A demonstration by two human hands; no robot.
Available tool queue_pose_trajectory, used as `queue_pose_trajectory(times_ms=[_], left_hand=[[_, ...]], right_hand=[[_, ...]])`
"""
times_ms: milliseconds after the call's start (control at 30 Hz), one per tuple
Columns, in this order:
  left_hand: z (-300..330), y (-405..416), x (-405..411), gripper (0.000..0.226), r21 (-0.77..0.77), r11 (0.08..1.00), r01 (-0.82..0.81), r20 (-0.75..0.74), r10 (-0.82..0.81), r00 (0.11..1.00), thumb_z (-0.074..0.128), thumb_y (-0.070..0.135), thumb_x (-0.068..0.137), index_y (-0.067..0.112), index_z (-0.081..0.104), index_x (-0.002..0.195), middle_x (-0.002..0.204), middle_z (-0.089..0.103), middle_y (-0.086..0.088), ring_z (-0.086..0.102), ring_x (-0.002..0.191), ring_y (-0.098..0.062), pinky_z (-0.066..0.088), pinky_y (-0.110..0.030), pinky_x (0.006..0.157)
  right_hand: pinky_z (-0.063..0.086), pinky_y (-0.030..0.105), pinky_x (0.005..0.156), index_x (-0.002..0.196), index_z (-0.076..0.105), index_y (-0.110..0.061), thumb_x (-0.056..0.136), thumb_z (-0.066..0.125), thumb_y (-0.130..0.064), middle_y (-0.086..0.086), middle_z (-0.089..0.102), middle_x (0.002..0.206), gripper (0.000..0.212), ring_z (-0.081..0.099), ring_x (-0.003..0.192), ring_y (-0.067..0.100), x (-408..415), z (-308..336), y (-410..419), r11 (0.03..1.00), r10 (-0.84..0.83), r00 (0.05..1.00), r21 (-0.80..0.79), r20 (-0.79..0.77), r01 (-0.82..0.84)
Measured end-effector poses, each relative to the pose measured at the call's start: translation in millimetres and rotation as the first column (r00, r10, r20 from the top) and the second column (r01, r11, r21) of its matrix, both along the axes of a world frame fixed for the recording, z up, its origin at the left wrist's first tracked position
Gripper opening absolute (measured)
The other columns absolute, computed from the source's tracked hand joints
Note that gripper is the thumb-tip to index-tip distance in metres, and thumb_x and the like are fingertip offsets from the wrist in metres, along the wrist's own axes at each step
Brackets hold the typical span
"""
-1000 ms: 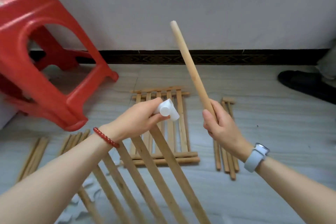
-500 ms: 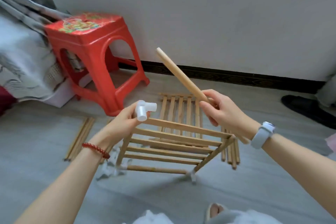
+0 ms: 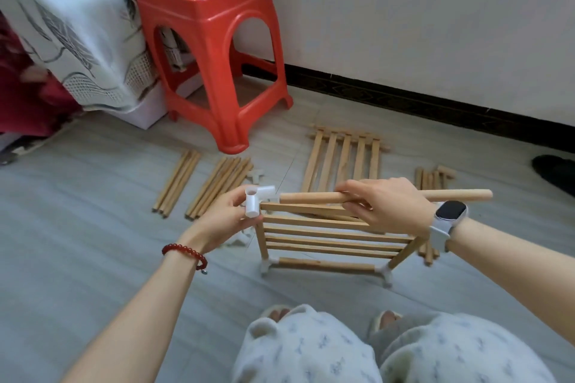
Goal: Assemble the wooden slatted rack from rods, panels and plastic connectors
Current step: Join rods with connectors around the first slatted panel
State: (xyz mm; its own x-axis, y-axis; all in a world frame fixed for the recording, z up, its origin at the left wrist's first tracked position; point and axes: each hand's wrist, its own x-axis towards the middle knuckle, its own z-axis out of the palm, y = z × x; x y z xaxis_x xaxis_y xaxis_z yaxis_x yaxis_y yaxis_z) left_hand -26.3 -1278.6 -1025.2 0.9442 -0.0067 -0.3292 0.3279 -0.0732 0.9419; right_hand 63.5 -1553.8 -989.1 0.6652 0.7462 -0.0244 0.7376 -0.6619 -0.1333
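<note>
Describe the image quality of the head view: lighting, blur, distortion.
Head view: soft, even daylight with faint shadows only; no glare. Wide-angle lens bends the baseboard and stretches the forearms. Centre is sharp: left hand on the white connector, right hand on the rod. The curtain at the left edge is smeared.

No writing, brand or number could be read anywhere. The red stool (image 3: pixel 214 50) carried a colourful printed picture on its seat, too blurred to make out any characters, and the watch (image 3: pixel 449 211) on the right wrist showed only a dark, blank face.
</note>
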Motion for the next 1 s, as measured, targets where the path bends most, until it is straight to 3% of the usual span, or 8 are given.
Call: queue_pose_trajectory(times_ms=[100,167,233,333,433,567,767,1000], left_hand=[[-2,-2,0,0.042,-0.362,0.918,-0.159,-0.081,0.139,0.987,0.032,-0.009,0.084,0.009,0.065,0.102,0.082,0.067,-0.002,0.063,0.076,-0.009,0.056,-0.029,0.077],[0,-4,0,0.033,-0.469,0.849,-0.245,-0.128,0.209,0.969,0.033,0.006,0.087,0.007,0.066,0.093,0.089,0.063,-0.009,0.058,0.082,-0.018,0.05,-0.037,0.083],[3,-10,1,0.033,-0.379,0.873,-0.306,-0.171,0.258,0.951,0.037,0.028,0.097,0.009,0.063,0.089,0.088,0.062,-0.008,0.058,0.084,-0.019,0.051,-0.036,0.079],[12,-28,8,0.033,0.006,0.958,-0.286,-0.204,0.281,0.938,0.035,0.044,0.098,0.021,0.058,0.09,0.084,0.062,0.003,0.06,0.077,-0.012,0.05,-0.03,0.074],[8,-40,17,0.038,0.325,0.863,-0.386,-0.06,0.426,0.903,0.03,0.04,0.1,0.019,0.05,0.076,0.073,0.049,-0.001,0.045,0.063,-0.014,0.034,-0.029,0.059],[2,-47,22,0.035,0.312,0.794,-0.522,0.002,0.549,0.836,0.028,0.029,0.1,0.016,0.046,0.072,0.068,0.042,-0.002,0.036,0.06,-0.014,0.028,-0.029,0.054],[-1,-37,21,0.031,0.324,0.842,-0.432,-0.032,0.466,0.884,0.028,0.026,0.099,0.015,0.044,0.074,0.071,0.039,-0.002,0.035,0.062,-0.014,0.028,-0.029,0.056],[-4,-35,17,0.03,0.336,0.796,-0.503,-0.002,0.535,0.845,0.029,0.025,0.097,0.014,0.043,0.074,0.071,0.04,-0.002,0.035,0.063,-0.014,0.029,-0.03,0.056]], right_hand=[[0.05,0.029,0.063,0.119,0.047,-0.036,0.097,0.036,-0.045,-0.012,0.061,0.098,0.026,0.059,0.081,0.011,-3,-9,8,1.0,-0.023,1.0,-0.003,-0.01,0.023],[0.051,0.031,0.065,0.118,0.048,-0.034,0.097,0.035,-0.043,-0.011,0.061,0.098,0.026,0.058,0.08,0.012,-3,-12,11,0.998,-0.055,0.998,0.017,-0.007,0.055],[0.047,0.026,0.06,0.119,0.048,-0.033,0.097,0.036,-0.043,-0.01,0.061,0.097,0.027,0.058,0.078,0.012,-1,-14,13,0.998,-0.055,0.998,0.039,0.024,0.054],[0.039,0.021,0.052,0.122,0.051,-0.033,0.096,0.039,-0.042,-0.009,0.061,0.092,0.03,0.057,0.071,0.011,-2,-14,12,0.997,0.01,0.995,0.075,0.097,-0.017],[0.038,0.021,0.047,0.12,0.057,-0.029,0.094,0.046,-0.04,-0.006,0.061,0.082,0.03,0.056,0.061,0.013,-5,-10,11,0.993,0.057,0.988,0.099,0.142,-0.072],[0.024,0.016,0.042,0.114,0.063,-0.025,0.092,0.052,-0.038,-0.005,0.061,0.072,0.028,0.051,0.052,0.013,-9,-13,14,0.989,0.066,0.982,0.116,0.178,-0.088],[0.051,0.031,0.057,0.115,0.06,-0.029,0.095,0.038,-0.045,-0.005,0.066,0.079,0.034,0.061,0.065,0.016,3,-10,26,0.987,0.11,0.992,0.109,0.064,-0.117],[0.051,0.034,0.063,0.114,0.061,-0.027,0.096,0.041,-0.042,-0.003,0.064,0.075,0.031,0.059,0.065,0.017,14,-8,52,0.991,0.124,0.984,0.056,-0.126,-0.118]])
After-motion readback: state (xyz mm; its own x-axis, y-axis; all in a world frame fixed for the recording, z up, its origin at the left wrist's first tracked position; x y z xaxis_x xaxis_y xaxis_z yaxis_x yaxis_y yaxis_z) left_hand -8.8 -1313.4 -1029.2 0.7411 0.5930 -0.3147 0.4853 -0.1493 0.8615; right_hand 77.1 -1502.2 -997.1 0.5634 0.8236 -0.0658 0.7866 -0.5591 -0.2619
